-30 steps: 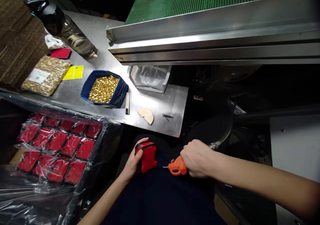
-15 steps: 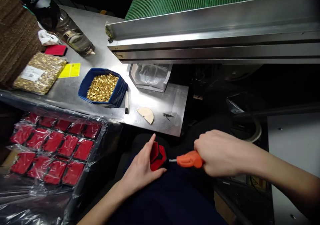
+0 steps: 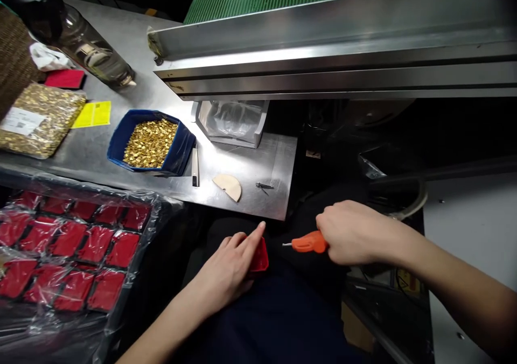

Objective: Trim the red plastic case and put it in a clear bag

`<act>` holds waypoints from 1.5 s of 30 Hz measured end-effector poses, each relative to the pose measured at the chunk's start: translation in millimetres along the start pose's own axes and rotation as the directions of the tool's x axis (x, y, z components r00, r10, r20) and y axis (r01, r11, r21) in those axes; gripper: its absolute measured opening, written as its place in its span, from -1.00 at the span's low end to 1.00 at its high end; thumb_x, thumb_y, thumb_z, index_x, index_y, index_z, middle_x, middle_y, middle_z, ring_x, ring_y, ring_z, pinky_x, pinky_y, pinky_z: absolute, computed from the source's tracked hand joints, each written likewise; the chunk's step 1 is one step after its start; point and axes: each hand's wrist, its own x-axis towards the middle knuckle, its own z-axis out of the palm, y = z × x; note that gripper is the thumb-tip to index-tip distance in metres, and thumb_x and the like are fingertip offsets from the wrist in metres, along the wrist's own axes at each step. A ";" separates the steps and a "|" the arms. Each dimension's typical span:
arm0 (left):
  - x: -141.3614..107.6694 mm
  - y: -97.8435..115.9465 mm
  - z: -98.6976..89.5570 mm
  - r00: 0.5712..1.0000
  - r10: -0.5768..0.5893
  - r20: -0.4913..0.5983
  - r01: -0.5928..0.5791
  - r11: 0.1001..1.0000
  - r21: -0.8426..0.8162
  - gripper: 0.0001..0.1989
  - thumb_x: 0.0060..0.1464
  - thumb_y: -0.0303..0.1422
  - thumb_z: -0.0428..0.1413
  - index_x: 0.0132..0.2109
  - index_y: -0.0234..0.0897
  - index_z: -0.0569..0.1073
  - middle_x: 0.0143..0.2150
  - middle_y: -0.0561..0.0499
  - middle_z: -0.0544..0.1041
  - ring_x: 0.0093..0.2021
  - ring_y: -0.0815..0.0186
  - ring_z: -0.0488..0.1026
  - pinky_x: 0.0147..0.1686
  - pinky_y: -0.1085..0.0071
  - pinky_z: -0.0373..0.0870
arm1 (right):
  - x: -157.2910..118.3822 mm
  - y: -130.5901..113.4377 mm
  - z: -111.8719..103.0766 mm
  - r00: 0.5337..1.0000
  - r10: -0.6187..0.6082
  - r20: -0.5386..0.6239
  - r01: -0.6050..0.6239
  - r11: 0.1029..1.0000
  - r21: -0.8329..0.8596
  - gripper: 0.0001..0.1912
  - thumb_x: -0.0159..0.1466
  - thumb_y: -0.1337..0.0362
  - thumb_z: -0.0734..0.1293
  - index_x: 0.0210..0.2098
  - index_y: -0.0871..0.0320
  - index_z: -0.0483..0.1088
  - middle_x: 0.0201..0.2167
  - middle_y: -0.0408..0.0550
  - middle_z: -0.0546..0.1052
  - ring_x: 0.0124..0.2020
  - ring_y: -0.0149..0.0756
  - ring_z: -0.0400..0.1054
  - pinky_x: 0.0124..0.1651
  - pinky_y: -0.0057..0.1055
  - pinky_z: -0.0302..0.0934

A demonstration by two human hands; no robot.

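Left hand (image 3: pixel 224 270): clamped on the red part (image 3: pixel 262 256), fingers draped across it, and there it sits, right over the lap (image 3: pixel 262 321)!
Right hand (image 3: pixel 351 237): wrapped tight around the orange tool (image 3: pixel 309 242), its metal tip (image 3: pixel 286 244) aimed at the red part, near but not touching.
Metal bench (image 3: pixel 274 165): blue bin (image 3: pixel 180 151) loaded with gold-coloured pieces (image 3: pixel 149 143), pale half-disc (image 3: pixel 228 185) by the edge.
Plastic-lined crate (image 3: pixel 158 218): rows of red pieces (image 3: pixel 68 238), over on the left.
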 end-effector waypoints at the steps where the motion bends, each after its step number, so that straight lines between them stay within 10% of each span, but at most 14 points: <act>1: 4.7 6.1 -1.8 0.995 0.044 0.084 -0.052 0.994 0.095 0.07 -0.07 -0.59 0.27 0.52 -0.06 0.03 0.40 -0.18 0.38 0.36 -0.30 0.25 0.36 -0.22 0.12 | 3.8 -3.5 -3.7 1.000 -0.004 0.009 0.004 0.999 -0.032 -0.88 0.02 0.33 0.36 -0.64 0.11 0.41 -0.67 -0.06 0.45 -0.63 -0.25 0.35 -0.53 -0.35 -0.01; 4: 11.0 17.6 -14.2 0.961 0.068 0.270 -0.122 0.975 0.188 0.15 -0.08 -0.62 0.23 0.55 -0.07 -0.13 0.44 -0.20 0.32 0.36 -0.19 0.26 0.33 -0.14 0.23 | 15.7 -4.3 -6.9 0.997 -0.063 0.039 0.066 0.996 -0.061 -0.90 0.09 0.28 0.39 -0.53 0.14 0.50 -0.59 -0.03 0.51 -0.50 -0.19 0.46 -0.41 -0.35 0.12; 8: 0.7 0.3 -30.2 0.986 -0.070 0.154 0.098 0.979 -0.180 -0.05 0.06 -0.38 0.28 0.50 0.04 0.02 0.41 -0.14 0.36 0.33 -0.07 0.37 0.34 -0.03 0.31 | 25.4 35.7 9.4 0.951 -0.142 -0.274 0.100 0.982 -0.161 -0.87 0.23 0.32 0.37 -0.23 0.18 0.51 -0.23 0.05 0.61 -0.15 -0.11 0.51 0.01 -0.22 0.21; 11: -6.5 -23.8 -25.5 0.979 -0.200 0.046 0.182 0.741 -0.647 -0.25 0.18 -0.08 0.20 0.42 -0.09 0.17 0.35 -0.24 0.43 0.27 -0.19 0.44 0.20 -0.07 0.45 | 42.5 82.6 25.7 0.836 -0.135 -0.532 -0.026 0.958 -0.284 -0.74 0.37 0.25 0.30 0.02 0.17 0.44 0.14 0.22 0.47 0.14 0.06 0.33 0.15 -0.09 0.08; 14: -2.0 -33.8 -10.8 0.956 -0.290 0.033 0.182 0.503 -0.845 -0.26 0.18 -0.01 0.16 0.40 -0.16 0.19 0.32 -0.31 0.45 0.19 -0.22 0.50 0.11 -0.07 0.50 | 82.3 120.3 37.0 0.869 -0.045 -0.492 -0.142 0.931 -0.336 -0.67 0.45 0.32 0.17 0.15 0.17 0.37 0.16 0.28 0.44 0.07 0.05 0.33 0.03 -0.14 0.08; 22: 16.6 -15.8 5.8 0.957 -0.288 0.017 0.200 0.621 -0.758 -0.30 0.14 -0.12 0.29 0.36 -0.11 0.29 0.21 -0.21 0.54 0.12 -0.08 0.52 0.04 0.03 0.56 | 182.9 169.2 36.9 0.892 0.152 -0.426 -0.254 0.947 -0.194 -0.53 0.45 0.48 0.00 0.23 0.26 0.33 0.22 0.35 0.40 -0.05 -0.07 0.46 -0.12 -0.25 0.20; 31: 23.2 -20.0 9.2 0.945 -0.320 -0.075 0.116 0.538 -0.835 -0.40 0.15 -0.09 0.27 0.27 -0.17 0.40 0.23 -0.24 0.54 0.14 -0.06 0.52 0.04 0.14 0.53 | 143.5 127.6 51.2 0.774 0.400 -0.491 -0.313 0.916 0.252 -0.40 0.45 0.40 -0.01 0.47 0.21 0.01 0.39 0.44 0.18 0.13 0.17 0.38 -0.08 -0.12 0.35; 35: 34.9 -11.1 17.2 0.938 -0.321 -0.128 0.036 0.459 -0.888 -0.39 0.20 -0.01 0.19 0.29 -0.18 0.39 0.28 -0.25 0.51 0.21 -0.11 0.48 0.05 0.14 0.52 | 97.2 65.1 79.6 0.832 0.396 -0.389 -0.145 0.832 0.536 -0.48 0.53 0.06 0.01 0.16 0.20 0.42 -0.03 0.24 0.57 -0.15 -0.06 0.54 -0.18 -0.26 0.41; 38: 45.2 -6.6 27.3 0.931 -0.340 -0.131 0.028 0.426 -0.904 -0.40 0.25 0.04 0.11 0.29 -0.19 0.40 0.22 -0.23 0.55 0.20 -0.10 0.49 0.16 0.09 0.46 | 76.7 1.1 112.0 0.932 0.116 -0.343 0.185 0.664 0.725 -0.49 0.52 -0.10 0.05 0.13 -0.02 0.46 -0.24 -0.12 0.65 -0.33 -0.33 0.56 -0.27 -0.45 0.42; 40: 50.9 -7.3 32.5 0.941 -0.320 -0.111 0.059 0.478 -0.876 -0.41 0.26 0.04 0.09 0.28 -0.19 0.41 0.20 -0.20 0.56 0.19 -0.08 0.50 0.23 0.06 0.40 | 75.1 -36.9 130.5 0.902 0.033 -0.430 0.423 0.123 0.897 -0.43 0.47 -0.14 0.16 0.31 0.02 0.30 -0.02 -0.01 0.63 -0.10 -0.22 0.57 -0.07 -0.32 0.46; 42: 55.1 -10.3 33.0 0.951 -0.287 -0.112 0.091 0.609 -0.788 -0.43 0.30 0.05 0.04 0.28 -0.18 0.41 0.22 -0.18 0.54 0.20 -0.05 0.48 0.25 0.06 0.37 | 80.1 -60.6 143.1 0.910 0.136 -0.393 0.415 -0.237 0.878 -0.37 0.39 -0.16 0.28 0.30 0.07 0.29 0.09 0.07 0.59 0.00 -0.10 0.55 -0.01 -0.22 0.46; 45: 62.0 -15.0 20.4 0.937 -0.205 -0.283 0.075 0.909 -0.410 -0.50 0.34 0.01 0.02 0.26 -0.17 0.40 0.16 -0.16 0.54 0.11 0.02 0.51 0.15 0.10 0.43 | 88.2 -63.5 151.0 0.913 0.307 -0.269 0.355 -0.274 0.894 -0.42 0.34 -0.12 0.34 0.18 0.11 0.35 0.07 0.10 0.60 0.02 -0.03 0.55 -0.03 -0.19 0.46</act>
